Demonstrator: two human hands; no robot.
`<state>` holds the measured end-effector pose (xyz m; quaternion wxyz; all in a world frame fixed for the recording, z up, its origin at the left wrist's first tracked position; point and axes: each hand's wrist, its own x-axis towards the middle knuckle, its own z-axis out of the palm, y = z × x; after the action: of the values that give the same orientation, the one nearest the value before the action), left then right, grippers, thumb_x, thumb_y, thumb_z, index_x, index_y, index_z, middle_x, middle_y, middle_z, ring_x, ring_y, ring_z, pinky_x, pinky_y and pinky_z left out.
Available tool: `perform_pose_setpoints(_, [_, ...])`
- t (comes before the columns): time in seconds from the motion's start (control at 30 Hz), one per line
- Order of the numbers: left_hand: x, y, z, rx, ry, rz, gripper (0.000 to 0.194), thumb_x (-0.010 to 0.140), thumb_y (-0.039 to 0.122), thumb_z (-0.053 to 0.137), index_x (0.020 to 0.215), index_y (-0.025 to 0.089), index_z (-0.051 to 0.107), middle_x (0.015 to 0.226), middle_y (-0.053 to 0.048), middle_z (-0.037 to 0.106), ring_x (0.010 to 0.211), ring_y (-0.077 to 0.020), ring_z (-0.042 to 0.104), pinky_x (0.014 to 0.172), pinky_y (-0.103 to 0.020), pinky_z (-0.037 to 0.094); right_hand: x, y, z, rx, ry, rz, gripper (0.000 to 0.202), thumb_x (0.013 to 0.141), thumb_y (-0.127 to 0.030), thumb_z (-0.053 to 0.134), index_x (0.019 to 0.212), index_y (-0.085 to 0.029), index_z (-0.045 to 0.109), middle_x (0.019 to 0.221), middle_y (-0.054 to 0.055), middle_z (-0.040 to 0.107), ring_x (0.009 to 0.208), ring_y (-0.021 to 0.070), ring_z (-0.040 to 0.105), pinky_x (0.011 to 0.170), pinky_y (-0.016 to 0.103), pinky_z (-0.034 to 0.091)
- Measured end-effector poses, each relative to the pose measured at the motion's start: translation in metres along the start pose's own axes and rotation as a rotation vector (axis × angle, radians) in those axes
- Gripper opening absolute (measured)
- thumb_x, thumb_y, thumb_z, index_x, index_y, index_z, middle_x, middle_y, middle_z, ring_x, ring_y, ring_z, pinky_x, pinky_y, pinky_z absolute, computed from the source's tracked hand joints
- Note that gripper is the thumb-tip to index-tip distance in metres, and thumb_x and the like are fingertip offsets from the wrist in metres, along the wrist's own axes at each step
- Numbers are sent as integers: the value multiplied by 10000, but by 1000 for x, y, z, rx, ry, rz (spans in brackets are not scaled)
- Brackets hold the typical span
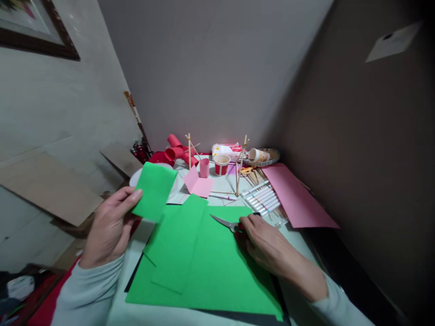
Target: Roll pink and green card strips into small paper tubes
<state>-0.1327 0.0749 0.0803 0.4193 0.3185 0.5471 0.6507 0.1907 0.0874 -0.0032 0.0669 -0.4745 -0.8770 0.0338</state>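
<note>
Pinched between the thumb and fingers of my left hand (110, 222) is a small green paper piece (155, 188), raised at the left. My right hand (268, 240) is closed around the handles of a pair of scissors (222, 221). Their blades look closed and point left, above a large green sheet (224, 280) on the table. A long green paper strip (180, 240) lies on the sheet's left half, between my hands. The scissors' handles are mostly hidden by my fingers.
Behind the sheet stand a folded pink card (200, 186), a paper cup (222, 165), stick frames (242, 167) and red paper rolls (175, 153). White markers (263, 199) and pink paper (299, 197) lie to the right. A grey wall (217, 72) rises behind the table.
</note>
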Motion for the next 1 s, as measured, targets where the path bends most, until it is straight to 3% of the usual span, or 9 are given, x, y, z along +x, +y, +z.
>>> perform_pose_setpoints(0.1, [7,-10,4,-1,-71,-38,480,457,420,995,755,166,717,684,35,609,604,-86,503,484,-149,448,0,8,-11,305,152,63,203,933,-158,505,1119,-134,584,987,137,665,794,221,630,703,345,515])
perform_pose_setpoints(0.17, [8,-21,9,-6,-112,-85,478,481,415,991,776,150,724,704,19,632,620,-98,533,506,-166,472,0,10,-25,670,274,161,309,935,-271,587,1226,-171,562,1026,112,670,823,210,637,736,343,532])
perform_pose_setpoints(0.23, [7,-30,13,-25,-151,-144,464,513,401,986,799,149,722,722,16,645,630,-104,549,522,-177,485,2,7,-37,1080,302,278,478,889,-403,724,1293,-212,555,1029,73,664,815,184,634,722,310,532])
perform_pose_setpoints(0.3, [5,-35,18,-44,-173,-214,453,526,371,988,817,153,718,737,18,653,633,-103,553,531,-179,487,6,0,-40,1443,207,350,598,811,-483,830,1287,-215,587,981,42,650,724,132,593,631,249,491])
perform_pose_setpoints(0.4, [0,-39,25,-71,-175,-317,456,493,331,1002,775,150,693,733,15,656,657,-109,571,577,-186,509,10,-10,-28,1794,-49,334,641,805,-608,811,1240,-169,637,847,19,619,585,73,485,496,190,377])
perform_pose_setpoints(0.53, [-4,-46,32,-82,-187,-388,431,520,329,988,722,166,644,695,18,639,663,-133,602,600,-217,530,5,-19,-9,2001,-259,198,676,805,-650,790,1255,-164,656,817,0,560,569,64,430,460,175,367])
perform_pose_setpoints(0.7, [-6,-51,35,-36,-182,-372,445,532,356,982,806,181,679,731,19,666,661,-146,626,597,-244,550,-6,-26,-17,2099,-370,112,582,912,-663,660,1175,-144,673,778,-1,535,542,56,426,446,157,358])
perform_pose_setpoints(0.83, [-6,-49,38,12,-102,-366,520,475,371,1001,836,184,677,764,21,687,654,-127,623,555,-198,521,-9,-27,-27,2141,-402,116,590,1009,-659,474,1145,-114,654,674,-19,543,411,41,410,420,188,315])
perform_pose_setpoints(1.0, [-9,-45,42,83,-57,-341,512,457,359,987,819,192,666,736,24,679,634,-109,587,524,-170,490,-13,-25,-31,2104,-418,94,579,1022,-639,457,1158,-109,647,705,-17,559,402,34,393,420,202,307])
